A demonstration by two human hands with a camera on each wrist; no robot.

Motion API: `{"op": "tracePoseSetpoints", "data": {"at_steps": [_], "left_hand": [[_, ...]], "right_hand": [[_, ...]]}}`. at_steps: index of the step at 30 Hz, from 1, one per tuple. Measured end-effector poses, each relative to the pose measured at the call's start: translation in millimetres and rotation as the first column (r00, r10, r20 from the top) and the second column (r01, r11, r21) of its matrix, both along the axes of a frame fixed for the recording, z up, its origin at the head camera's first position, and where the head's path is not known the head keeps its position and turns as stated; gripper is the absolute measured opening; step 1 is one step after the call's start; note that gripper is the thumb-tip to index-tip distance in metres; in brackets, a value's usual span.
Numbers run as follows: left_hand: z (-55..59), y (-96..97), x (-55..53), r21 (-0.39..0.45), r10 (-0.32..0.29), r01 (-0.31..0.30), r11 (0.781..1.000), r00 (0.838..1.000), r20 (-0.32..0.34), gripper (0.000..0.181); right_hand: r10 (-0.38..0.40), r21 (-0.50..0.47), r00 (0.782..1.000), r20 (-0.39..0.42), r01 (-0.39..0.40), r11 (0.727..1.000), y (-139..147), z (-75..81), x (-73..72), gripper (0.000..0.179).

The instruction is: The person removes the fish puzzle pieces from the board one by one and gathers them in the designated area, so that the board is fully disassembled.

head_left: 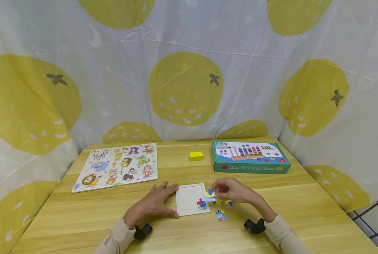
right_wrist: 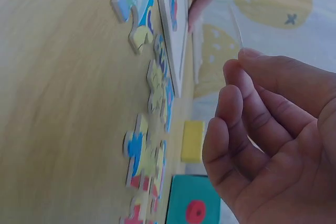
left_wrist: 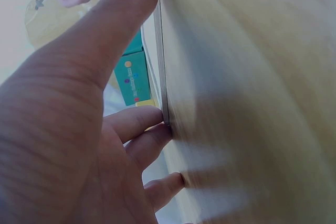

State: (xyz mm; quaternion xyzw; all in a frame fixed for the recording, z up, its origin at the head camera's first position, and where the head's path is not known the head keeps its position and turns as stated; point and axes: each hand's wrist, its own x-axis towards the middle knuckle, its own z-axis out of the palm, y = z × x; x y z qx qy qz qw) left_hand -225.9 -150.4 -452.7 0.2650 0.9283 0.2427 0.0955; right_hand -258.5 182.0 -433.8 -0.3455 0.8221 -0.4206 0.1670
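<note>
Cardboard puzzle piece (head_left: 210, 192): light, thin, grip by edges | right hand (head_left: 231, 191) pinches it | left hand (head_left: 158, 201) flat, steadying tray (head_left: 189, 198) on surface (head_left: 81, 218)

Teal box (head_left: 250, 157), "Ring Challenge Game" along its front side, "Ring" and "Game" on its lid

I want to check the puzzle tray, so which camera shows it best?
The head view: the puzzle tray lies whole, one piece fitted. The left wrist view shows only its edge beside the left hand; the right wrist view shows it edge-on.
</note>
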Motion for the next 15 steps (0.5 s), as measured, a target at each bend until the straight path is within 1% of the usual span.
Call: {"op": "tracePoseSetpoints", "data": {"at_steps": [5,9,12,15], "left_hand": [[-1.0,-0.4,0.1,-0.002,0.003,-0.003,1.000,1.000,-0.002,0.100],[-0.7,0.0,0.2,-0.002,0.006,-0.006,1.000,1.000,0.000,0.100],[0.5,0.4,0.5,-0.001,0.008,-0.008,1.000,1.000,0.005,0.100],[1.7,1.0,1.0,0.000,0.007,-0.007,1.000,1.000,0.007,0.100]], "right_hand": [[-0.014,-0.008,1.000,0.009,0.014,1.000,14.0,-1.6,2.6,0.017],[-0.017,-0.019,0.999,0.032,0.017,1.000,25.5,-1.6,5.5,0.019],[-0.006,-0.031,0.999,0.052,0.007,0.999,35.0,-3.3,6.4,0.019],[0.009,-0.044,0.999,0.054,-0.007,0.999,42.9,-6.8,6.4,0.017]]}}
